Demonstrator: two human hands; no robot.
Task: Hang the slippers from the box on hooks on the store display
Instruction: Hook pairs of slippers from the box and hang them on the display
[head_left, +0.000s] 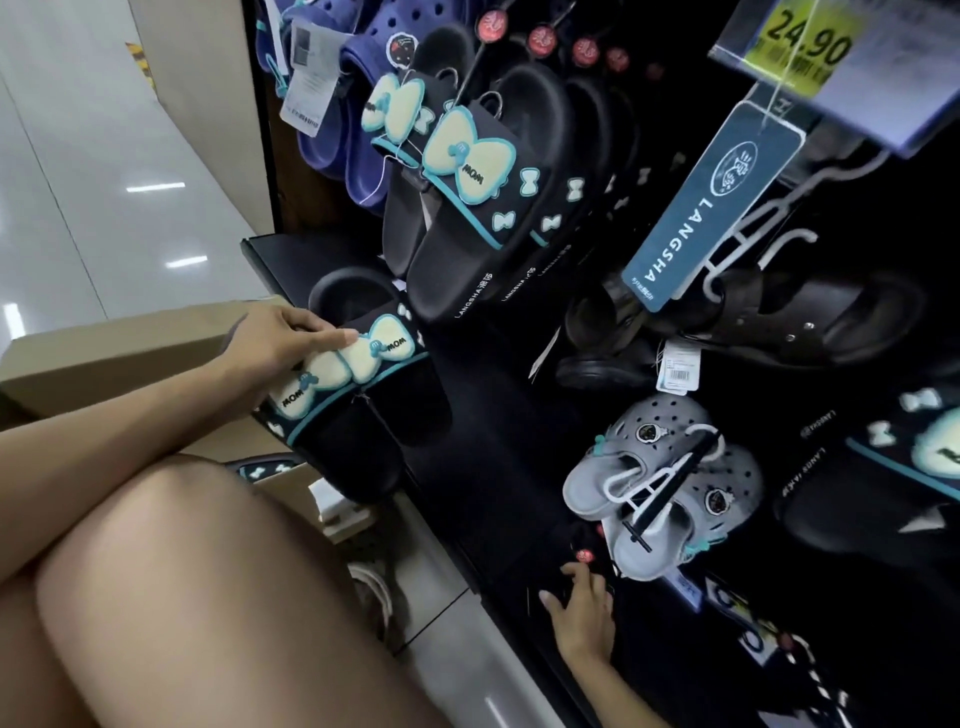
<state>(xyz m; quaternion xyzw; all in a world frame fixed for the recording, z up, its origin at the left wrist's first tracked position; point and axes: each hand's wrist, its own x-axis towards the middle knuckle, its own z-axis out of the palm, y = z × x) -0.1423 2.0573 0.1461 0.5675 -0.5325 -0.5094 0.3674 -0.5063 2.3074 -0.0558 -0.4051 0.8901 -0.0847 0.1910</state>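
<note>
While the left hand (270, 353) gripped a pair of black slippers (358, 405) across their straps, fingers curled over the pale bows and thumb beneath, the right hand (582, 613) reached low to the display (498, 467), its fingers loosely bent at a dark hook (584, 558) tipped with a red cap; whether it truly pinched the hook could not be told. The held pair hung in the air just in front of the display's black ledge, heels up, soles toward the rack.

Behind the left wrist stood one cardboard box (119, 348), open, with another bow slipper (265, 470) showing in a lower box by the knee (171, 571).

Outward, the black display carried one matching bow pair (467, 208) on a hook above the held pair, with plainer black slippers ranked behind it. Two blue clogs (353, 119) hung at the upper left, two grey clogs (660, 493) on a white hanger just above the right hand, and one dark brown pair (779, 322) under a blue tag (711, 208). One yellow price card (810, 41) read 24.90. A further bow slipper (909, 467) lay at the right edge.

The floor (93, 156) was pale, glossy tile catching strip lights.
</note>
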